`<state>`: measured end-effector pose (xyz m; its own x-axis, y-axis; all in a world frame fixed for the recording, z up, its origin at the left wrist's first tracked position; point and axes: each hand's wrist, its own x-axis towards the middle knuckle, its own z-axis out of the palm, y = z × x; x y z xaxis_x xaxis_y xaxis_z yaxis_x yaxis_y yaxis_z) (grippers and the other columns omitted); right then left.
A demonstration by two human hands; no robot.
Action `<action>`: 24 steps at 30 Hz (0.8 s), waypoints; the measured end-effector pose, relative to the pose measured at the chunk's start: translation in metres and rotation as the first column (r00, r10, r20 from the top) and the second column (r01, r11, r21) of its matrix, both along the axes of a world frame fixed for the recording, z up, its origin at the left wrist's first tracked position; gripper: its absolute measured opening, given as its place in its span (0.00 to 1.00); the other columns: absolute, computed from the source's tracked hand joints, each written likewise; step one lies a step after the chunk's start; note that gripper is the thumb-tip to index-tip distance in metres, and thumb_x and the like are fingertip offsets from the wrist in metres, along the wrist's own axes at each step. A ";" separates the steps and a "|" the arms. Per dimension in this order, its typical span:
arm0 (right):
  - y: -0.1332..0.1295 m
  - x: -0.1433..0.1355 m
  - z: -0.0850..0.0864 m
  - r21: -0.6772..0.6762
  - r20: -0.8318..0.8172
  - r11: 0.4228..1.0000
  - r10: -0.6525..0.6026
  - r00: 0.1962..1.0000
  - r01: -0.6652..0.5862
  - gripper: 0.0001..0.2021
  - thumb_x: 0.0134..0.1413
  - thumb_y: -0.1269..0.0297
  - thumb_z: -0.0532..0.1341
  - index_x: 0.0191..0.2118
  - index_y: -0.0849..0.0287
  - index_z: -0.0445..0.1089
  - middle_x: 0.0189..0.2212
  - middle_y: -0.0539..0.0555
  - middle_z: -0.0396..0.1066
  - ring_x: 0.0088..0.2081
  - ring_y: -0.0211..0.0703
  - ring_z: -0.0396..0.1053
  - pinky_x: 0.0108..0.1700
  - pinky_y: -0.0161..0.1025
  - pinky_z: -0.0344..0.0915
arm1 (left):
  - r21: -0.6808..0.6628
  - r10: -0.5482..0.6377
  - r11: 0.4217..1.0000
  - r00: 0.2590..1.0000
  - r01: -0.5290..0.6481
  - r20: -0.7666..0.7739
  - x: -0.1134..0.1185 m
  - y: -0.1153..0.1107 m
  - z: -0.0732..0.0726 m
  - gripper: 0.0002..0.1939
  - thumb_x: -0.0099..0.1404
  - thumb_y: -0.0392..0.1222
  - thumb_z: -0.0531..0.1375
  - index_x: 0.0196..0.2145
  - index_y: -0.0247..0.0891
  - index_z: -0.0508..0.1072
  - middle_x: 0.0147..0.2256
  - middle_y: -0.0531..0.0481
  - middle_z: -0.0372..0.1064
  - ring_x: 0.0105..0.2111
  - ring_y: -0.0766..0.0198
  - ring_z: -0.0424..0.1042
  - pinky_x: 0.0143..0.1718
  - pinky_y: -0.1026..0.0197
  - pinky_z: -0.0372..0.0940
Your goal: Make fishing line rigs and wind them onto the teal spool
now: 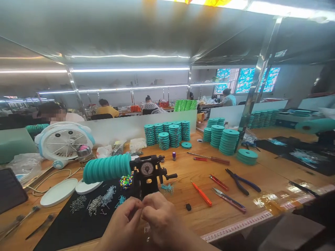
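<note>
My left hand (128,214) and my right hand (160,215) meet at the fingertips near the table's front edge. Both are closed in a pinch, and whatever lies between the fingers is too small to make out. Just beyond them stands a black winding device (147,170) with a round dial and a crank handle. A row of teal foam spools (107,168) sits on its left side. Small teal pieces (167,188) lie right of the device. Left of my hands, a black mat (68,223) bears silvery bits (95,205), clear pieces (108,196) and colored beads (126,181).
Stacked teal spools (174,135) stand at the back. Pliers (242,181), an orange screwdriver (201,194), tweezers (229,200) and a long red-handled screwdriver (220,160) lie right. White lids (59,192) and a fan (65,142) are left. Several people sit beyond the partition (120,127).
</note>
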<state>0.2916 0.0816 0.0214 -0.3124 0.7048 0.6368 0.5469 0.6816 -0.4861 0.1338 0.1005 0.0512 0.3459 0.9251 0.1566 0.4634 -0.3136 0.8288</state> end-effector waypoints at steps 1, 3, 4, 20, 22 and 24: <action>0.003 0.000 0.005 -0.028 -0.017 1.000 0.001 1.000 -0.001 0.08 0.49 0.77 0.53 0.29 0.58 0.65 0.37 0.55 0.69 0.37 0.41 0.66 0.35 0.34 0.60 | 0.054 -0.009 0.998 0.999 0.011 -0.045 -0.001 -0.001 -0.001 0.13 0.63 0.47 0.54 0.25 0.40 0.71 0.29 0.48 0.69 0.32 0.58 0.68 0.35 0.59 0.62; 0.013 -0.001 0.013 -0.143 -0.068 0.990 -0.022 0.997 0.012 0.09 0.51 0.78 0.53 0.28 0.59 0.65 0.33 0.53 0.67 0.33 0.38 0.65 0.33 0.32 0.59 | 0.161 0.002 0.987 0.993 0.017 -0.117 -0.001 -0.003 -0.007 0.12 0.65 0.45 0.52 0.27 0.41 0.71 0.32 0.48 0.68 0.33 0.59 0.69 0.35 0.61 0.63; 0.019 -0.002 0.015 -0.192 -0.088 0.981 -0.047 0.995 0.030 0.09 0.51 0.78 0.53 0.26 0.59 0.64 0.30 0.51 0.66 0.31 0.36 0.64 0.32 0.31 0.58 | 0.217 0.015 0.976 0.989 0.018 -0.150 -0.002 -0.004 -0.010 0.12 0.66 0.44 0.51 0.28 0.42 0.71 0.33 0.48 0.67 0.33 0.60 0.69 0.35 0.61 0.63; 0.004 0.017 0.011 -0.088 0.133 0.988 0.141 0.981 -0.130 0.19 0.45 0.79 0.57 0.46 0.59 0.64 0.54 0.61 0.59 0.55 0.47 0.61 0.50 0.37 0.64 | -0.563 0.212 0.827 0.925 0.002 0.315 0.005 0.001 -0.001 0.12 0.50 0.47 0.57 0.19 0.41 0.57 0.15 0.64 0.40 0.18 0.71 0.36 0.19 0.63 0.35; 0.003 0.014 0.003 -0.005 0.234 0.997 0.076 0.969 -0.077 0.16 0.48 0.75 0.59 0.45 0.58 0.65 0.56 0.61 0.59 0.50 0.47 0.65 0.48 0.38 0.66 | -0.598 0.232 0.801 0.909 0.023 0.346 0.005 0.001 -0.002 0.13 0.48 0.47 0.56 0.18 0.42 0.53 0.16 0.64 0.38 0.19 0.71 0.34 0.19 0.63 0.34; 0.007 0.010 -0.003 0.093 0.267 0.995 0.015 0.963 -0.042 0.10 0.54 0.72 0.58 0.42 0.56 0.67 0.54 0.59 0.63 0.45 0.45 0.68 0.43 0.37 0.67 | -0.608 0.241 0.793 0.898 0.036 0.367 0.005 0.003 -0.005 0.14 0.47 0.48 0.57 0.19 0.42 0.53 0.17 0.64 0.38 0.19 0.71 0.34 0.19 0.63 0.34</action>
